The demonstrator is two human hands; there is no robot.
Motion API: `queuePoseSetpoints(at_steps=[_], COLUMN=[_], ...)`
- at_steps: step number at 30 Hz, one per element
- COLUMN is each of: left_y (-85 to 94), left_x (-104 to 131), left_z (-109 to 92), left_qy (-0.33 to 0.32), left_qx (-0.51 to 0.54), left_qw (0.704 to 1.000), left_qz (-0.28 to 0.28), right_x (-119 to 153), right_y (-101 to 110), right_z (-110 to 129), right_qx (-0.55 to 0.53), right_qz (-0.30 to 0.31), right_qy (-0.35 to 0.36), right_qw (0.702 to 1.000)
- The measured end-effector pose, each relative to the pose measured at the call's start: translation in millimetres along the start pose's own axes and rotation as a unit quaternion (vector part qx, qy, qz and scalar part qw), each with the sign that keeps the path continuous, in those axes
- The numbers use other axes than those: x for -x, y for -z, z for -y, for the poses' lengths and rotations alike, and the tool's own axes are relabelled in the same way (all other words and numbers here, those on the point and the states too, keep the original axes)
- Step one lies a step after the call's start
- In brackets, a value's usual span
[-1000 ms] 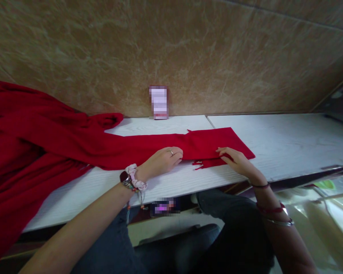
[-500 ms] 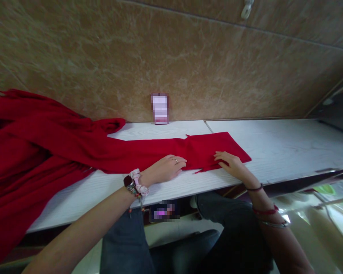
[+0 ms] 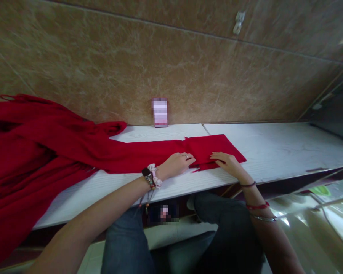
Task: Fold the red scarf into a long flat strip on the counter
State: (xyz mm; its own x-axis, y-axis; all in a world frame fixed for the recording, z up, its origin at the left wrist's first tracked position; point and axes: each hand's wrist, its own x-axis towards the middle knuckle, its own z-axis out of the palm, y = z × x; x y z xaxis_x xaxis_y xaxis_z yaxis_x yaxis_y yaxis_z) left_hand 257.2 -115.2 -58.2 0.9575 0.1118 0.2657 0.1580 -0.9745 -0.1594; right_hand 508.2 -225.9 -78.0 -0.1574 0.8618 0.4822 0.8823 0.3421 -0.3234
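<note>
A long red cloth garment (image 3: 148, 154) lies along a white wood-grain tabletop. A narrow, sleeve-like length stretches to the right, and its end panel (image 3: 211, 146) lies flat. My left hand (image 3: 178, 164), with a ring, a watch and a pink scrunchie, rests on the near edge of the cloth with its fingers slightly bent and not gripping. On the end panel, my right hand (image 3: 226, 163) lies open, fingers stretched out on the fabric and thumb near its front edge. Loose threads stick out beside the seam.
The bulk of the red cloth (image 3: 25, 152) is heaped at the left and hangs over the front edge. A phone (image 3: 160, 113) leans against the brown marbled wall (image 3: 103, 68). Under the table edge, a dark blurred screen (image 3: 163, 214) sits between my legs (image 3: 125, 243).
My left hand has slid right along the near edge, closer to the seam and my right hand. My right hand stays on the end panel. The view has shifted slightly.
</note>
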Motion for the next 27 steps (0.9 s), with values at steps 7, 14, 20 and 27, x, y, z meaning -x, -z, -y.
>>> queuePoseSetpoints(at_steps=[7, 14, 20, 27], left_y=[-13.3, -2.2, -2.0, -8.4], left_x=[-18.6, -10.6, -10.3, -22.0], left_z=[-8.2, -16.7, -25.4, -34.6], left_qy=[0.041, 0.004, 0.040, 0.140], left_qx=[0.052, 0.082, 0.109, 0.130], left_qw=[0.998, 0.996, 0.992, 0.982], left_qz=[-0.022, 0.041, 0.039, 0.007], right_x=[5.2, 10.4, 15.3, 4.7], right_y=[-4.3, 10.6, 16.4, -0.1], right_z=[3.2, 11.2, 12.4, 19.5], right_qx=[-0.002, -0.024, -0.013, 0.030], right_qz=[0.001, 0.037, 0.076, 0.051], right_qy=[-0.032, -0.041, -0.036, -0.075], right_qw=[1.000, 0.998, 0.996, 0.995])
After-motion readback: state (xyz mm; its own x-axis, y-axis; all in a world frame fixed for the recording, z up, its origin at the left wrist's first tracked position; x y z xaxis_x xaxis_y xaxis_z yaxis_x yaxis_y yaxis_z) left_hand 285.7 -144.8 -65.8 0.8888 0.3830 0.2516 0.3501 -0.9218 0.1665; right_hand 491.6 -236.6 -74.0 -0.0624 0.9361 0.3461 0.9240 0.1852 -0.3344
